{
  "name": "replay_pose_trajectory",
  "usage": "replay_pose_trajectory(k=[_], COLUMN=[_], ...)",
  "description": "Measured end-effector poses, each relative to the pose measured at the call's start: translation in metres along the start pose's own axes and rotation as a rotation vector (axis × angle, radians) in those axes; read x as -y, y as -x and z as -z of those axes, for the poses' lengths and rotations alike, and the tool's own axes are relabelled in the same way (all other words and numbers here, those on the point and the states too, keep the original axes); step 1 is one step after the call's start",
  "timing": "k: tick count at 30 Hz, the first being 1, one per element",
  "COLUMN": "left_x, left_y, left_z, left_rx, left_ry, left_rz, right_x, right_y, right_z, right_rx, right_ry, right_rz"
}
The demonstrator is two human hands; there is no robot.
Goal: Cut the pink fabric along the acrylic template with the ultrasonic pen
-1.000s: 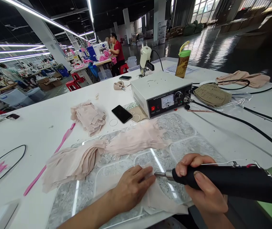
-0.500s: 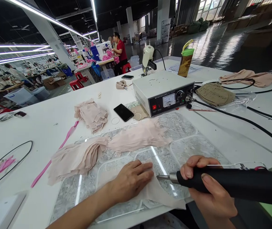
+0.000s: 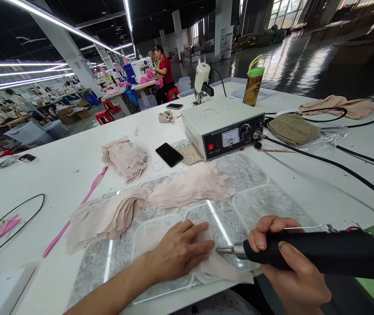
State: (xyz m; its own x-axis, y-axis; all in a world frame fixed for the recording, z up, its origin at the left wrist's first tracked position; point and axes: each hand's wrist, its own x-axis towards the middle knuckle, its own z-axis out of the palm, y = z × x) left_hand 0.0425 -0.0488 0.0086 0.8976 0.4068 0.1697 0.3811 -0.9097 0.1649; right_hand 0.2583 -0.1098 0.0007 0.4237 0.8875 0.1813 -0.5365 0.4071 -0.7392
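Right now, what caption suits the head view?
Left hand rests on pale fabric over a marbled mat; right hand holds a black tool, metal tip near the fabric.

left hand [image 3: 182, 251]: bare | left forearm [image 3: 124, 284]: bare | right hand [image 3: 301, 275]: bare

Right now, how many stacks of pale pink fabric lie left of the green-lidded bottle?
3: one far stack left of the nearer smartphone, one left stack partly on the marbled mat, one right stack before the control box.

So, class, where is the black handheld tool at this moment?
In the head view, the black handheld tool is at lower right, in the right hand, its metal tip pointing toward the left hand.
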Motion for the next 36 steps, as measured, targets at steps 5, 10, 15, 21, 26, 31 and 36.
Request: replay_pose_trajectory(k=[5, 10, 15, 21, 26, 31, 36], left_x=[0.002, 0.002, 0.001, 0.001, 0.001, 0.001, 0.001], left_y=[0.002, 0.002, 0.003, 0.005, 0.006, 0.006, 0.006], left_z=[-0.001, 0.0, 0.001, 0.0, -0.003, -0.003, -0.003], left_rx=[0.027, 0.034, 0.031, 0.032, 0.015, -0.001, 0.002], left_ry=[0.013, 0.017, 0.012, -0.009, -0.023, -0.031, -0.025], left_rz=[-0.006, -0.012, -0.013, -0.013, -0.019, -0.026, -0.036], right_x=[-0.001, 0.0, 0.002, 0.004, 0.003, -0.002, -0.005], right_y=[0.003, 0.001, -0.001, 0.002, -0.004, -0.005, -0.003], right_z=[0.009, 0.004, -0.003, 0.0, -0.001, 0.0, 0.0], right_rx=[0.026, -0.002, -0.036, -0.021, -0.033, 0.052, 0.1], right_ry=[0.016, 0.02, 0.012, 0.025, 0.06, 0.071, 0.079], right_rz=[-0.019, -0.026, -0.02, -0.019, 0.037, 0.052, 0.053])
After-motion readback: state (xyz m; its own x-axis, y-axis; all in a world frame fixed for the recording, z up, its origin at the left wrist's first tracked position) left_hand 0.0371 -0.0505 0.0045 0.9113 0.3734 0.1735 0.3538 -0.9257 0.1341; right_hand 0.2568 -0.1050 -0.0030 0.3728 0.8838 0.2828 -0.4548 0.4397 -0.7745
